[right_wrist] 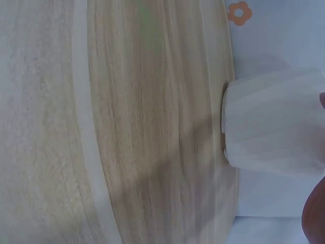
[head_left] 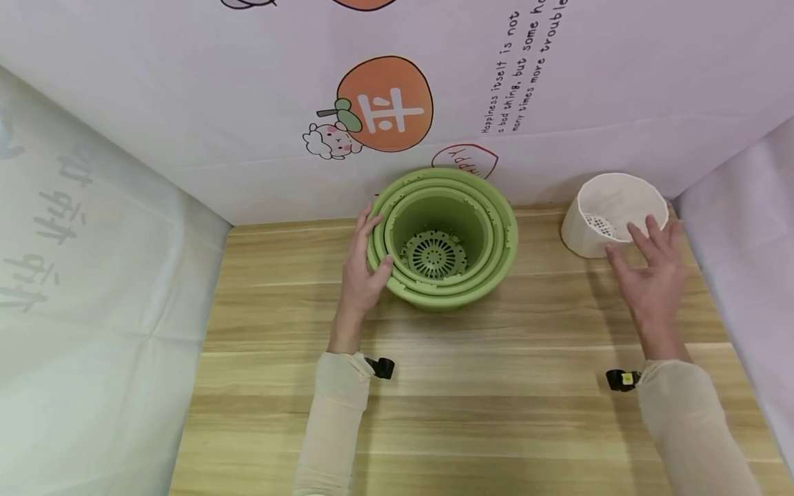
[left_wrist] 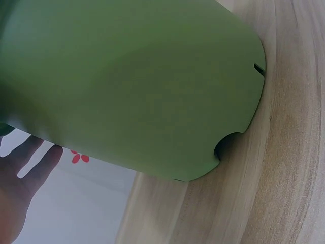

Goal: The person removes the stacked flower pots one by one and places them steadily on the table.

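A nested stack of green plastic flowerpots [head_left: 434,296] with a slotted bottom stands near the back wall. My left hand [head_left: 362,272] rests against the left side of its rim, thumb and fingers spread along the edge. In the left wrist view, straight fingers [left_wrist: 43,168] lie beside the green pot wall [left_wrist: 142,91]. Farther right stands a white ribbed flowerpot [head_left: 586,227] with small drain holes in its bottom. My right hand [head_left: 657,275] is at its front right rim with fingers spread. In the right wrist view the white pot [right_wrist: 274,124] is upright on the table, the hand mostly cut off.
The wood-grain table [head_left: 484,399] ends at a printed white cloth wall [head_left: 248,124] behind the pots. More cloth hangs at the left [head_left: 112,310] and right [head_left: 750,227]. A small black wrist camera [head_left: 381,368] is on the left forearm, another [head_left: 620,379] on the right.
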A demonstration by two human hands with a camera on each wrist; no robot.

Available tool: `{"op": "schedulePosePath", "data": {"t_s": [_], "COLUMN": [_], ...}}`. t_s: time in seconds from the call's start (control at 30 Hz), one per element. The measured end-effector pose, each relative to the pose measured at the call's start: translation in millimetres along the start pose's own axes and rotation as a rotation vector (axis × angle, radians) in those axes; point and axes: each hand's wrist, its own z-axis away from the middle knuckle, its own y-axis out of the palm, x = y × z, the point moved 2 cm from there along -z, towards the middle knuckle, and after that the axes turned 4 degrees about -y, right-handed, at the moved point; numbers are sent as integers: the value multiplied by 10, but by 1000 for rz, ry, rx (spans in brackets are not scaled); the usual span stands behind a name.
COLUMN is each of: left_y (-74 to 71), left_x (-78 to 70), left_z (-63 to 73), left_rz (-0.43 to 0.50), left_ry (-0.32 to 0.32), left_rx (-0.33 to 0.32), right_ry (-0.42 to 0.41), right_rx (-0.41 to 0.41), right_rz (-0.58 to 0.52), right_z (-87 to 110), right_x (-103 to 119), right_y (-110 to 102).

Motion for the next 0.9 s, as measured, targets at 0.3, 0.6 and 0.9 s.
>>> {"op": "schedulePosePath", "data": {"t_s": [0.3,0.6,0.9], "left_y": [15,10,-13], "left_x": [-69,-44,-54], "left_z": [-28,-24,-25], "left_rz": [10,17,26], "left_ry": [54,19,31], "left_rx": [-3,3,-3], "right_ry": [-114,-90,-58], "right_rx": [-22,-11,-14], "right_rz": [7,-110,-159], "right_z": [51,27,-28], "right_x": [-211,-72,154], "right_y": [77,60,42]}}
